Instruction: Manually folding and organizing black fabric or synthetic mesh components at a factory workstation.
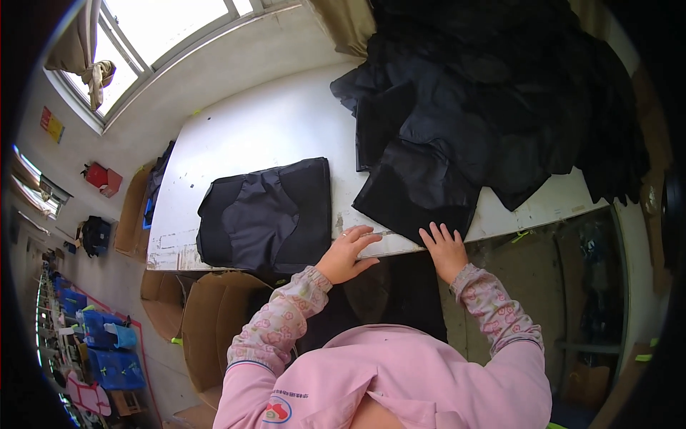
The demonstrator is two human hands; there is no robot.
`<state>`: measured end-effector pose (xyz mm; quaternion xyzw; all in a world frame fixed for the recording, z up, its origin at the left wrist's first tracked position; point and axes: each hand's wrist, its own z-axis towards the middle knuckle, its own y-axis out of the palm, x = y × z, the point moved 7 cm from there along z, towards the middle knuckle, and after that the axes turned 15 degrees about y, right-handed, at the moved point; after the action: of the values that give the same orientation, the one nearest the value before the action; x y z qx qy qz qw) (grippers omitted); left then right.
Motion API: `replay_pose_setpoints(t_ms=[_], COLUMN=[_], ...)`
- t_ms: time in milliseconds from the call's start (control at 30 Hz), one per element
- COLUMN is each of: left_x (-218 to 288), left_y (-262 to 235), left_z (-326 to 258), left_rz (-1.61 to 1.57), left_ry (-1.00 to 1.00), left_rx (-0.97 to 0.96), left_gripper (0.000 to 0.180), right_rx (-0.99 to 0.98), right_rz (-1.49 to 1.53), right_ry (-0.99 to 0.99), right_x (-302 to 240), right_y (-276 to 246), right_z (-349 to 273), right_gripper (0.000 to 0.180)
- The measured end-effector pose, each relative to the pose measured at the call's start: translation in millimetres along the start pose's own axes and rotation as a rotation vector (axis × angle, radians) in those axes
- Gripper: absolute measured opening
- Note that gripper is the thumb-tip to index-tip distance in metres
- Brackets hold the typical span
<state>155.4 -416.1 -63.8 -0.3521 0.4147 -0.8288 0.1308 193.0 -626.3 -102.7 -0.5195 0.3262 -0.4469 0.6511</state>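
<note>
My left hand (348,252) rests at the front edge of the white table (264,129), fingers apart, holding nothing, just right of a folded stack of black fabric pieces (266,213). My right hand (444,249) lies flat with spread fingers on the near corner of a black fabric piece (418,189) that hangs slightly over the table edge. That piece comes off a large heap of black fabric (493,93) covering the table's right and far side. Both sleeves are pink with a flower print.
Open cardboard boxes (207,314) stand on the floor below the table's left front. More cardboard and a dark bag (95,234) sit along the wall at left. Blue items (111,350) lie on the floor far left. A window (150,36) is beyond the table.
</note>
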Motion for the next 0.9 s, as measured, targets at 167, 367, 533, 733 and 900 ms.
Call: replay_pose_setpoints(t_ms=[167,367,533,733,900], left_x=[-16,-7,7,10,25], left_y=[-2,5,-33,-50,-59], left_z=[27,58,59,38,21], left_rz=[0.200,-0.253,-1.366,-1.504,-1.158], left_ry=[-0.028,-0.164,-0.420,-0.430,-0.157], left_rx=[-0.116,0.081,0.911,0.850,0.648], left_gripper=[0.082,0.048,0.026,0.034,0.047], right_rx=[0.005,0.441,0.591,-0.002,0.057], right_rz=[0.267,0.213,0.503,0.947,0.990], right_ry=[-0.178,-0.189,-0.088,0.036,-0.207], right_x=[25,26,-2,-57,-76], right_y=[-73,-240,-263,-89,-101], right_z=[23,97,92,70,73], right_gripper=[0.018,0.029,0.054,0.042,0.038])
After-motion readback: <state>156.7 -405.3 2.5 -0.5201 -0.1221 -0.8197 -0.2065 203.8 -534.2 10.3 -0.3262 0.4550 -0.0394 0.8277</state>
